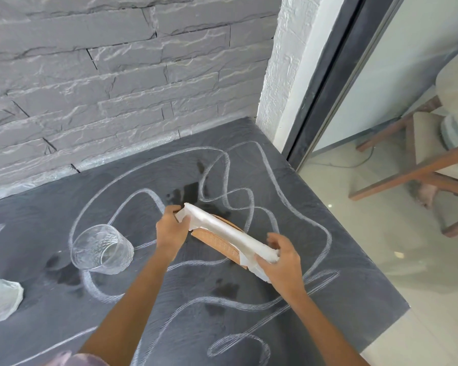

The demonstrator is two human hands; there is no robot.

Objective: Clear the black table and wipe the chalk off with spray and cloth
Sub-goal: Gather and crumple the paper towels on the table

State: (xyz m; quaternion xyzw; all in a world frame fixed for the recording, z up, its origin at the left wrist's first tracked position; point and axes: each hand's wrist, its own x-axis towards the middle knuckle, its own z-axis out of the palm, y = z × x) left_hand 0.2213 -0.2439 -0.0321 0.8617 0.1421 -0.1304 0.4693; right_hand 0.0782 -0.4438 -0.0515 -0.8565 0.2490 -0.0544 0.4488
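At the far left edge of the flat black stone table (328,247) sits a crinkly clear plastic thing (0,299), only partly in view, so I cannot tell what it is. Next to it, a bit further in, stands a round clear drinking glass with a bumpy pattern (102,249), and it looks empty. Dark wet spots (64,273) show on the table near the glass and more show in the middle. Long white chalk squiggles (249,207) loop all over the rough top, and none of them look rubbed out yet. In the middle, the left hand (171,228) pinches one end of a soft white folded cloth (228,231). The cloth lies over a flat round woven mat made of light brown straw (217,241), which looks tipped up off the table. The right hand (280,262) grips the other end of the cloth, so the two hands are apart, one at each end. I think the job has only just started: the glass, the mat and the plastic thing must still come off, and all the chalk must still be wiped. No spray bottle can be seen. At the right, past the table edge, stands a brown wooden chair (421,167) on a pale shiny floor.
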